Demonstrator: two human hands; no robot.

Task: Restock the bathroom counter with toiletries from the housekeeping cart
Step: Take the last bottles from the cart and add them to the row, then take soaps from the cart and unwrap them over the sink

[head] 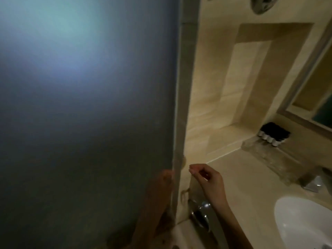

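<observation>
No writing is readable anywhere. The beige stone counter (251, 186) runs under a framed mirror (305, 72), with one white basin (301, 221) near right and one chrome tap (313, 183). Far right, one clear tray (269, 155) holds a row of about four small dark toiletry bottles (274, 133). The right hand (206, 177) hovers beside the frosted glass door (89, 105), fingers loosely curled, holding nothing. The left hand (166, 177) is a smear behind the glass; I cannot tell its grip.
</observation>
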